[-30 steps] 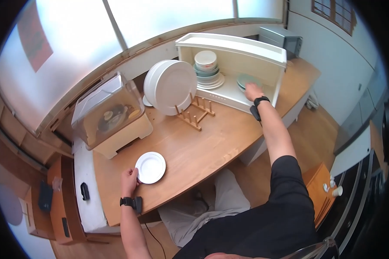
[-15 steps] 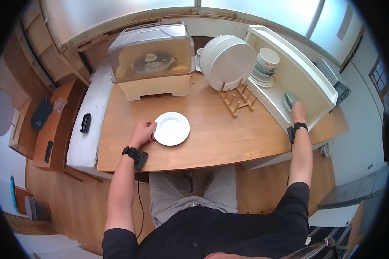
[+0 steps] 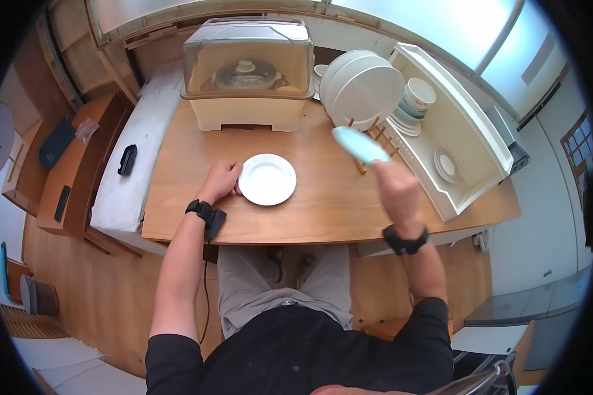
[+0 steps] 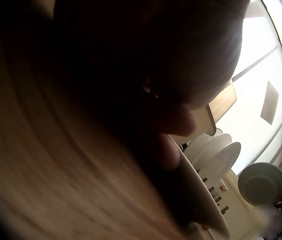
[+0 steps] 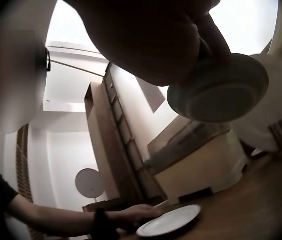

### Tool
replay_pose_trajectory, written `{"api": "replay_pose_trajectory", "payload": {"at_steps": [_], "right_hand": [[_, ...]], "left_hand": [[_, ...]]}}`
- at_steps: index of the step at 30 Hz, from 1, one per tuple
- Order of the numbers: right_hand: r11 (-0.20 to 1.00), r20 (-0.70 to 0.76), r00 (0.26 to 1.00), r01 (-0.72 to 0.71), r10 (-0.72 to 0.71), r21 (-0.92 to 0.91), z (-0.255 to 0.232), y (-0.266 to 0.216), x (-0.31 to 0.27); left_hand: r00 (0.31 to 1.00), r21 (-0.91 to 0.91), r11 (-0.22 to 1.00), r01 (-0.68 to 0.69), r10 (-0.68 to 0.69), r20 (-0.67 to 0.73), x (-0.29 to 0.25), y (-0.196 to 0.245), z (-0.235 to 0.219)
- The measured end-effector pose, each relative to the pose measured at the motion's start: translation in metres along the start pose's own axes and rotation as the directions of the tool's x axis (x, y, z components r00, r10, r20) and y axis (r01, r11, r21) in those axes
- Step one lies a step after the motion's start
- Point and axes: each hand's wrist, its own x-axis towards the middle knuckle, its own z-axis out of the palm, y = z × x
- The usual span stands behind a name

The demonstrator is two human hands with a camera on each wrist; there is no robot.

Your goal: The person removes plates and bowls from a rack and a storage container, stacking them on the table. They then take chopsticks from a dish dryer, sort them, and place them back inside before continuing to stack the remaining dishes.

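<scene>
- Now your right hand (image 3: 395, 191) pinches the pale green saucer (image 3: 360, 145) by its rim, tilted, above the table (image 3: 323, 210).
- Your left hand (image 3: 221, 181) touches the white plate (image 3: 267, 179), lying flat; bare tabletop lies between them.

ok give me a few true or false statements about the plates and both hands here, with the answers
1. The right hand holds a pale green dish up in the air. True.
2. The left hand is lifting the white plate off the table. False: the plate lies flat on the table, with the hand touching its rim.
3. Large white plates stand upright in a wooden rack. True.
4. The white cabinet holds no dishes. False: a stack of bowls and more dishes sit inside.
5. The covered dish box is at the far side of the table. True.
</scene>
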Motion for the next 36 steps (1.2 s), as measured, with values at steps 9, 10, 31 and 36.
{"api": "replay_pose_trajectory", "payload": {"at_steps": [9,10,31,36], "right_hand": [[0.938,0.031,0.960,0.265,-0.279,0.223,0.104,-0.116,0.016],[0.937,0.026,0.959,0.271,-0.283,0.220,0.108,-0.118,0.013],[0.916,-0.020,0.919,-0.393,0.393,-0.080,0.038,0.106,-0.029],[0.650,0.034,0.710,-0.623,0.704,-0.434,0.024,0.249,-0.088]], "left_hand": [[0.999,-0.090,0.995,-0.040,0.038,-0.030,0.000,-0.008,-0.001],[0.999,-0.099,0.994,-0.037,0.035,-0.027,0.000,-0.007,-0.001],[0.999,-0.009,0.999,0.041,-0.041,-0.005,-0.005,0.000,0.005],[0.999,0.084,0.996,0.003,-0.006,0.043,-0.002,0.006,0.003]]}}
